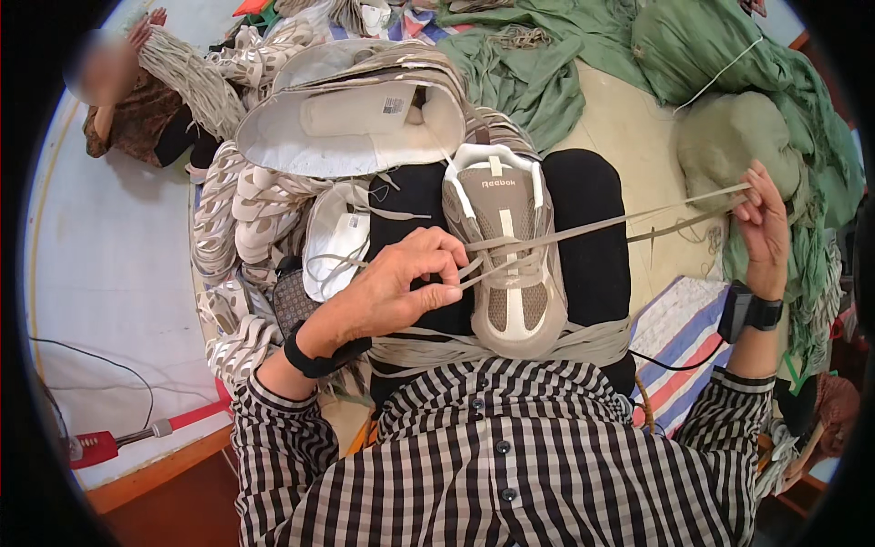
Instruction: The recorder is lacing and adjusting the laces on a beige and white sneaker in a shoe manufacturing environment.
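A beige and white shoe upper point(506, 182) lies lengthwise on my lap between my black-clad thighs, its toe pointing toward me. Flat beige shoelace point(638, 215) runs across its eyelets and stretches taut to the right. Far out on that side, my right hand point(764, 214) is closed on the lace strands. At the shoe's left edge my left hand point(410, 284) is closed, thumb and fingers pinching a loop of the lace. A bundle of more beige laces point(428, 354) lies across my lap, under the shoe's toe.
Stacked shoe uppers point(264, 219) pile up on the left, with large pale ones point(346, 128) ahead. Green cloth sacks point(702, 55) fill the far right. A striped sheet point(679, 337) lies right of my lap. Another person point(150, 123) sits at far left, holding a lace bundle point(196, 77).
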Tool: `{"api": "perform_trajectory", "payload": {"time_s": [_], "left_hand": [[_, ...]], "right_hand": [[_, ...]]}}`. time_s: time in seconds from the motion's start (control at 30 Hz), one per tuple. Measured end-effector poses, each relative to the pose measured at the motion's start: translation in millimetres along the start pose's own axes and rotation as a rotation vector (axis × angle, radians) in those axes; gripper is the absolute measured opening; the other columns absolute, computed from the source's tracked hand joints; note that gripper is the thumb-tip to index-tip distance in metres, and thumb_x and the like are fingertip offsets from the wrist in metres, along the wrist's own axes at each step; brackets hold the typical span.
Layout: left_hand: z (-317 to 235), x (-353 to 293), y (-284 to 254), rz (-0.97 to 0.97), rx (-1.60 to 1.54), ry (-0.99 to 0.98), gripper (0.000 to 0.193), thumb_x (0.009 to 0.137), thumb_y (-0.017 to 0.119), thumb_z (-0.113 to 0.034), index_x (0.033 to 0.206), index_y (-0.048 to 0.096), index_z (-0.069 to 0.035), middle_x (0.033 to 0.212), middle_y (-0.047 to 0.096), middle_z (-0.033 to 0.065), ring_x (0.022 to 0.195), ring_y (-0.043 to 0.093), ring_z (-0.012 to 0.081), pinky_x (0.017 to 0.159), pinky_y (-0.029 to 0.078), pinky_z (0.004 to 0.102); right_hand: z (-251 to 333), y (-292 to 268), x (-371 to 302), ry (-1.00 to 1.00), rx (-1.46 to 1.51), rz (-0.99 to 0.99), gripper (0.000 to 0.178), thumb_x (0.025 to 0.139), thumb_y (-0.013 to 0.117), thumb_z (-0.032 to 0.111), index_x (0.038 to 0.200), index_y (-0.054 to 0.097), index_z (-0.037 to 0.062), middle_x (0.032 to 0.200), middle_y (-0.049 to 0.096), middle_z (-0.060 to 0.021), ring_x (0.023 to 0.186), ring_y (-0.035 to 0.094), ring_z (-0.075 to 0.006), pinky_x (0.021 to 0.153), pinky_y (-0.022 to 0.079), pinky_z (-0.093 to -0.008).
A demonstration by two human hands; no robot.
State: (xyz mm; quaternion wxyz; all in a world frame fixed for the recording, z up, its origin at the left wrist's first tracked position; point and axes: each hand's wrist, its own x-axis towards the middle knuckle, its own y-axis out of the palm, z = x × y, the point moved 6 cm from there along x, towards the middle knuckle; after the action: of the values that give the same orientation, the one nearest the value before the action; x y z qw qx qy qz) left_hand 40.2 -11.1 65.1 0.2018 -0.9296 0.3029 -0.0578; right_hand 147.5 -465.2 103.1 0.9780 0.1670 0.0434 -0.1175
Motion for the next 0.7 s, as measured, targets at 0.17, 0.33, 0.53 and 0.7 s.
{"api": "perform_trajectory", "payload": {"time_s": [0.17,0.33,0.53,0.7], "left_hand": [[10,10,4,-0.014,-0.075,-0.021,0.018,0.085,0.07,-0.019,0.088,0.06,-0.004,0.104,0.058,0.0078,0.099,0.053,0.0198,0.089,0.041,0.0318],[7,21,10,-0.087,-0.119,-0.14,0.02,0.083,0.069,-0.015,0.097,0.059,-0.003,0.097,0.059,0.0048,0.092,0.056,0.0151,0.081,0.043,0.0278],[9,27,14,-0.17,0.01,-0.135,0.017,0.083,0.07,-0.012,0.093,0.06,-0.003,0.083,0.06,0.003,0.076,0.057,0.0131,0.071,0.045,0.0272],[16,28,14,-0.242,0.007,-0.147,0.014,0.083,0.07,-0.011,0.086,0.059,-0.002,0.079,0.06,0.0026,0.071,0.054,0.0108,0.064,0.044,0.0248]], "right_hand": [[36,-29,17,-0.075,-0.011,-0.037,0.025,0.096,0.057,0.004,0.12,0.053,0.0007,0.069,0.043,0.0042,0.05,0.034,-0.0051,0.05,0.032,-0.0202],[63,-73,51,-0.094,0.056,-0.014,0.005,0.098,0.052,0.004,0.093,0.052,0.0054,0.066,0.038,0.0044,0.049,0.029,-0.006,0.051,0.031,-0.0216],[72,-103,91,-0.041,-0.035,0.105,0.011,0.098,0.054,0.003,0.087,0.054,0.0045,0.065,0.038,0.0039,0.05,0.03,-0.0065,0.054,0.033,-0.0216],[81,-122,132,-0.05,-0.171,0.019,0.013,0.094,0.058,0.007,0.083,0.052,0.0106,0.064,0.04,0.0054,0.049,0.029,-0.0054,0.05,0.031,-0.0215]]}}
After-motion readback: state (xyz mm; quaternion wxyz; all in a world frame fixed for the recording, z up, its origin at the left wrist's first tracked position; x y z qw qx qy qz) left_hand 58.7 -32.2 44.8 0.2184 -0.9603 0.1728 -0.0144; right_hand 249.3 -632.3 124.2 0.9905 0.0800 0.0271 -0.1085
